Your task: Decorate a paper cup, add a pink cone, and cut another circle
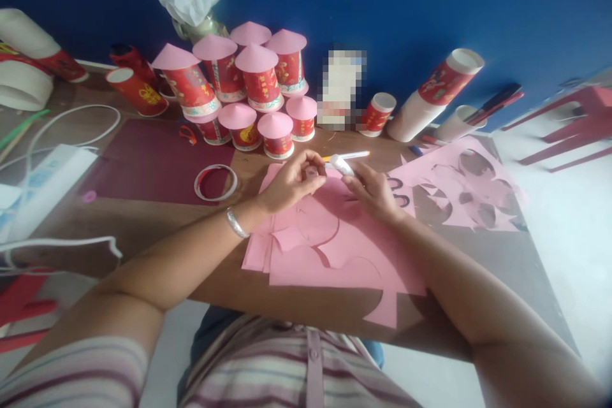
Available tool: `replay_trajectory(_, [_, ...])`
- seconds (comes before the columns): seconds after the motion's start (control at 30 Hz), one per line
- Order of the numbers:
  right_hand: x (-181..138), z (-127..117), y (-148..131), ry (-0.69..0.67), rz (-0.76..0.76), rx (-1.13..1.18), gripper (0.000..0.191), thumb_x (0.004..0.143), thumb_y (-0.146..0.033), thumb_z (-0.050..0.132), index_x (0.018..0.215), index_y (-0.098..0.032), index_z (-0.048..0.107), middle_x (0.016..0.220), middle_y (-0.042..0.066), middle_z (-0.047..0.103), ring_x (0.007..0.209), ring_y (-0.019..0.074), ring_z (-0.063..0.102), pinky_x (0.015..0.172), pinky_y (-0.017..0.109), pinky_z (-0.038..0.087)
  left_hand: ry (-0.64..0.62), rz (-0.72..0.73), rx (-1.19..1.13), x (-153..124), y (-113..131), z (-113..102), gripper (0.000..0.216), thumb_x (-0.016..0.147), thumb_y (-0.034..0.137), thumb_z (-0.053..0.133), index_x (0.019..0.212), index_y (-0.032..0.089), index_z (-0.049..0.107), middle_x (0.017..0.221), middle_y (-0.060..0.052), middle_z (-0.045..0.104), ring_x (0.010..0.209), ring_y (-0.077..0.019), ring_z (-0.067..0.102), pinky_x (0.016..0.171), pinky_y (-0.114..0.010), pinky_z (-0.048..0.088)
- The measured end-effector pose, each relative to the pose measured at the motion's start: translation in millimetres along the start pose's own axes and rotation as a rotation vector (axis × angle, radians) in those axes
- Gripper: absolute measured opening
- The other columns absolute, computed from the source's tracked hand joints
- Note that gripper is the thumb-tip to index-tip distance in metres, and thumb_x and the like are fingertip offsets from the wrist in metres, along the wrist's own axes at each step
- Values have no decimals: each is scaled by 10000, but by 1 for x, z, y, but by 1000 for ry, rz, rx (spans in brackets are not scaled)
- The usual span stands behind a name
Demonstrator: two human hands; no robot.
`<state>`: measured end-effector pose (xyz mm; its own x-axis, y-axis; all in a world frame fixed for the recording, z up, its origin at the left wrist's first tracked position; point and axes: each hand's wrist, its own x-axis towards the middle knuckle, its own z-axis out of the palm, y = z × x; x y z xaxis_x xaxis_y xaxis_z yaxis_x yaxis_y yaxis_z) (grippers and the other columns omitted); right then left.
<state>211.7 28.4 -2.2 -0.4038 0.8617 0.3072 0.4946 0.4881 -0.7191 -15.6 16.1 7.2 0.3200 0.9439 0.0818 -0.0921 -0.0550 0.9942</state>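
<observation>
My left hand (pixel 291 182) is curled, its fingertips pinching a small pink paper piece (pixel 312 172) over the pink paper sheets (pixel 329 248) on the table. My right hand (pixel 373 192) grips a white glue stick (pixel 341 164), its tip pointing at the piece in my left hand. A silver bracelet (pixel 236 223) sits on my left wrist. A yellow-and-white pen (pixel 351 155) lies just behind both hands.
Several red paper cups with pink cone lids (pixel 248 89) are stacked at the back. A tape roll (pixel 215 182) lies left of my hands, with a white power strip (pixel 45 188) further left. Cut pink scraps (pixel 459 191) and stacked cups (pixel 437 95) sit to the right.
</observation>
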Motion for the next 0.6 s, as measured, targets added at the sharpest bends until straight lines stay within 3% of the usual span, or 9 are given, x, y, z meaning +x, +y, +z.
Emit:
replay_trajectory(0.2, [-3,11,-3,-4,-139,10,345,1059,-493,540,1195,-204,670,973,96,752,752,191,678,712,336,568,120,190,164,0,-5,3,318,840,443,841,953,187,690,908,-34,725,826,-145,654,747,-276,525])
replay_trajectory(0.4, [-7,7,-14,33,56,368,305,1018,-498,635,1100,-204,641,713,-27,667,578,130,644,573,276,549,209,228,166,-4,-7,3,362,818,499,858,889,189,686,801,-12,698,705,-123,602,641,-260,476])
replay_trajectory(0.6, [-5,1,-25,-130,194,604,483,1030,-629,556,811,-202,610,590,-29,617,458,109,584,500,269,486,198,295,234,-7,-1,4,366,824,509,849,850,194,666,717,16,637,632,-102,535,576,-245,432])
